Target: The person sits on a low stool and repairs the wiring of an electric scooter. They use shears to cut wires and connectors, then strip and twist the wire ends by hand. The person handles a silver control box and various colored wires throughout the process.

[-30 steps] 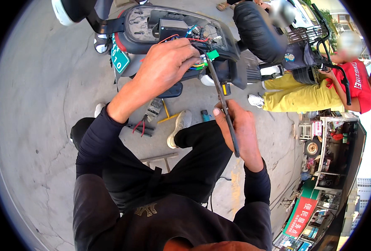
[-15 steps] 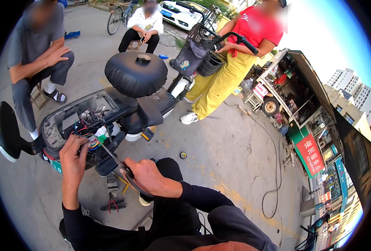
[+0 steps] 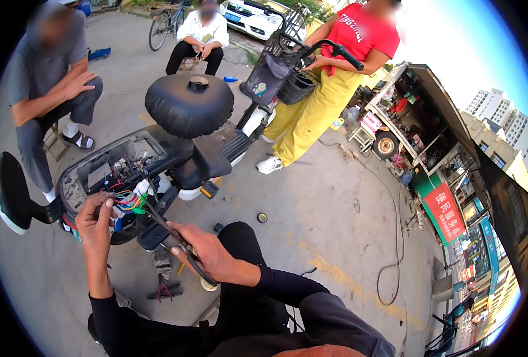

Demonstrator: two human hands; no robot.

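An electric scooter [image 3: 151, 143] with its rear compartment uncovered stands in front of me, wires and parts exposed. My left hand [image 3: 96, 221] is closed, thumb and finger pinching a thin wire of the coloured wire bundle [image 3: 124, 202]. My right hand [image 3: 207, 251] is wrapped round scissors [image 3: 177, 233] with long metal blades and a dark curved handle. Their blade tips point up toward the bundle, close to a green connector [image 3: 139, 210]. A white connector [image 3: 141, 188] sits just above it. Whether the blades touch a wire I cannot tell.
Red-handled pliers [image 3: 167, 291] lie on the ground below my hands. A tape roll [image 3: 262, 218] lies to the right. One person [image 3: 55, 89] sits at left, another [image 3: 201, 38] at the back; a third [image 3: 317, 101] stands by the handlebar. A cable [image 3: 398, 250] curves across the ground.
My left hand has shifted slightly left, still pinching at the wires. The right hand has turned a little with the scissors, and the green connector sits lower.
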